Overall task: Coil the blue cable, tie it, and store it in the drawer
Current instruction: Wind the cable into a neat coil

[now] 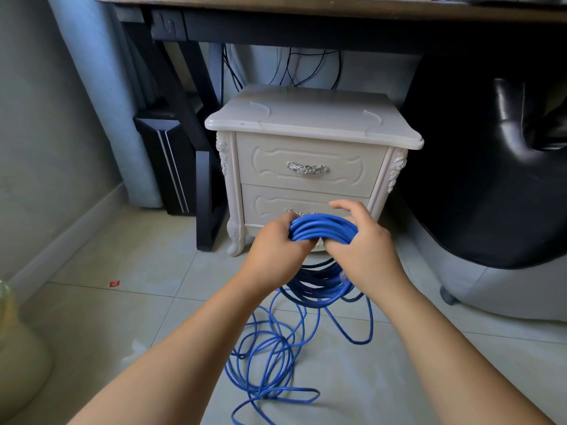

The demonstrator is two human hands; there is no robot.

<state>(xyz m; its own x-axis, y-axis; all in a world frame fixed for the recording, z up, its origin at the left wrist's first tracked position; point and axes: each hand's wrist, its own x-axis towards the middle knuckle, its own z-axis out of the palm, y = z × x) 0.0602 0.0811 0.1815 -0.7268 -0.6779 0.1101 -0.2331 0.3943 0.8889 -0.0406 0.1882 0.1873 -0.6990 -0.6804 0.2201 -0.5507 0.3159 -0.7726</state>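
Tiled floor (122, 302) | grip: left hand (276, 250), right hand (368, 250) holding blue cable (322, 228) coil | slack below

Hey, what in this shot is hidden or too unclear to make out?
All in the head view.
Lower handle: mostly behind the cable.
Left hand fingers: mostly tucked behind the cable.
Right hand fingers: curled under the cable.
Drawer insides: upper drawer and lower drawer are shut.
Yellowish object: blurred, cut by the left edge.
Desk top: cut by the upper edge.
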